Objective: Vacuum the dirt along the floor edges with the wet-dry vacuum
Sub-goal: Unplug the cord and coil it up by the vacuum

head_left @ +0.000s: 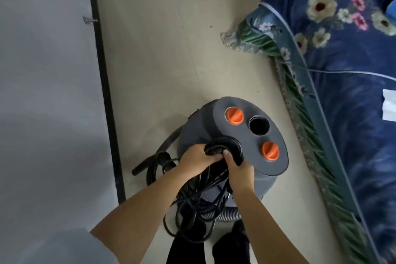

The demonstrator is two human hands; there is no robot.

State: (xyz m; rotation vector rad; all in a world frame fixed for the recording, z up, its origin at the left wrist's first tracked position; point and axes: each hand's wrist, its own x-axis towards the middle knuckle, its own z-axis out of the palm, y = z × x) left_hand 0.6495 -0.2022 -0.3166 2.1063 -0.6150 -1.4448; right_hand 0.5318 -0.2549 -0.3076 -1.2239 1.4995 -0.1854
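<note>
Single head-worn wide-angle view, directed steeply downward from standing height. Both forearms enter from the bottom edge; the wet-dry vacuum (240,146) sits close below, just under frame centre. The wall (42,92) fills the left side, a bed (342,70) the right, floor (160,60) between. Edges show wide-angle curvature.

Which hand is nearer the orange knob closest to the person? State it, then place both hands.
Right. The right hand grips the black cord just left of that orange knob; the left hand grips the same cord farther left, beyond the right hand.
</note>
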